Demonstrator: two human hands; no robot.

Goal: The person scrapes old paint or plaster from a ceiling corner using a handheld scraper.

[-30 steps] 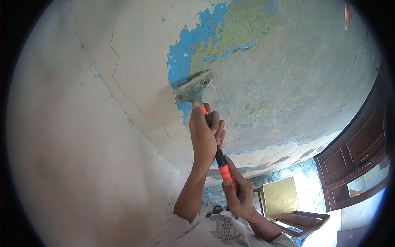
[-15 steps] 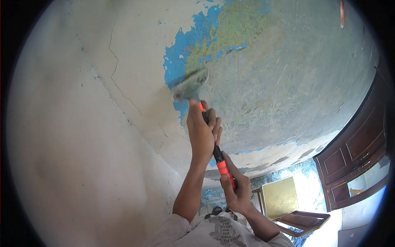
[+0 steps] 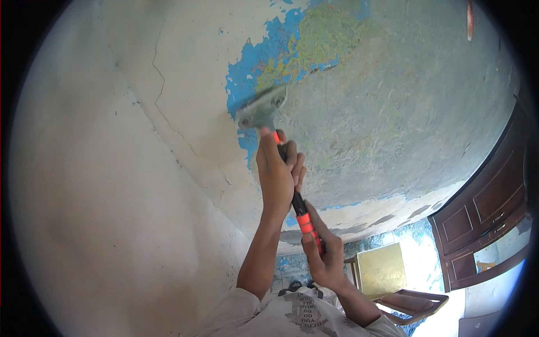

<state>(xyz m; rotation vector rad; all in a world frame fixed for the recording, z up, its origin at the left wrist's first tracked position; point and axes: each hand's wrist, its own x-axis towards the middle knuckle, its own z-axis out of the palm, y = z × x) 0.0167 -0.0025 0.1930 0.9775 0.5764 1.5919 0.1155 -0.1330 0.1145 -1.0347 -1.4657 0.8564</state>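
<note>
A long-handled paint scraper (image 3: 260, 112) with a wide grey head lies against the wall, its blade edge at the border of blue and yellow-green old paint (image 3: 242, 84). My left hand (image 3: 275, 171) is wrapped round the upper handle, just below the head. Lower down, my right hand (image 3: 327, 255) grips the black and orange end of the handle, with a finger stretched along it. Right of the scraper the wall is bare grey-green plaster (image 3: 370, 123). To its left the off-white paint (image 3: 191, 73) still covers the surface and shows a thin crack.
A wall corner runs down on the left, meeting another off-white wall (image 3: 112, 224). At lower right stand a chair with a yellowish seat (image 3: 382, 271) and a dark brown wooden cabinet (image 3: 477, 219). Paint flakes lie on the floor near my feet.
The scraper head has slid slightly upward along the wall, and both hands have moved with it. My grip on the handle looks the same.
</note>
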